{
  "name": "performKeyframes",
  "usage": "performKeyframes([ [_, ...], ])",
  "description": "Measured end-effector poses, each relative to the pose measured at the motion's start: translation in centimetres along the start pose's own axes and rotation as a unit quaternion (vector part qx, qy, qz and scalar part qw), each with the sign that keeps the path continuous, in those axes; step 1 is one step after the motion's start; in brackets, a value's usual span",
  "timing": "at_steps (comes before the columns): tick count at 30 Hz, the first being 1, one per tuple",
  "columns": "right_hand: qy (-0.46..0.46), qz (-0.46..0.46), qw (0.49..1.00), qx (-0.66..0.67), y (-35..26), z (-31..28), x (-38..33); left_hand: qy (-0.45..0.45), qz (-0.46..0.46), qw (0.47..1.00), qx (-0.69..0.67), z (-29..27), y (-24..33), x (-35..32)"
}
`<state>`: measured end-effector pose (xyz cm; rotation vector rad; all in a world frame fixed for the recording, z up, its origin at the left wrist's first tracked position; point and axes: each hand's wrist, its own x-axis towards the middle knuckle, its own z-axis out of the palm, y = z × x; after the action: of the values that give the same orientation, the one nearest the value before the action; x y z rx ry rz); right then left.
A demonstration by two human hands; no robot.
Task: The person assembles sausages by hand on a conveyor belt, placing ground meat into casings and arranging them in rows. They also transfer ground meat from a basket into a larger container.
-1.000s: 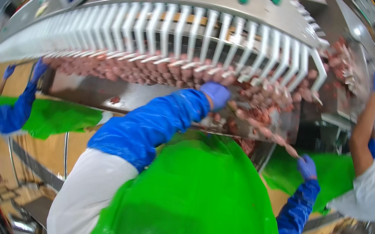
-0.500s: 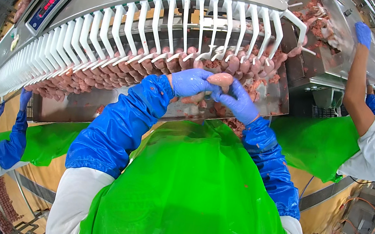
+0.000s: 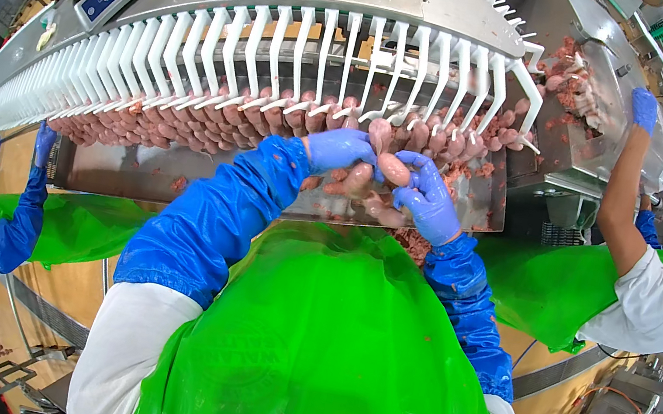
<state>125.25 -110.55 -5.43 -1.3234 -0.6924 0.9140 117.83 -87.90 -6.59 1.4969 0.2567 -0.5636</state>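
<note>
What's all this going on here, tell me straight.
A person in a green apron has their gloved left hand and right hand on either side of a pink sausage link, with more links just below. In front, rows of links hang along white hooks, above a metal trough. Co-workers stand to both sides.

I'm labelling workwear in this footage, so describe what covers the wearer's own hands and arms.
The left hand and right hand wear matching close-fitting violet-blue gloves. Glossy, wrinkled royal-blue oversleeves cover the forearms, gathered at their upper ends; small pinkish specks dot the right one. Above them show plain white sleeves.
</note>
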Motion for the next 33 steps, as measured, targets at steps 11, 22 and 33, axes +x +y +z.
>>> performKeyframes([
  [11,0.045,-0.086,0.978,-0.184,-0.8,0.4,-0.5,0.020,0.054,0.985,-0.164,5.0,5.3,-7.8],
  [22,-0.052,-0.076,0.981,-0.168,0.3,-1.5,2.7,-0.023,0.151,0.983,0.100,7.9,0.1,-10.0],
  [33,-0.230,0.100,0.964,-0.090,-0.1,1.0,1.6,0.281,0.162,0.764,0.558,0.6,-5.8,-9.3],
])
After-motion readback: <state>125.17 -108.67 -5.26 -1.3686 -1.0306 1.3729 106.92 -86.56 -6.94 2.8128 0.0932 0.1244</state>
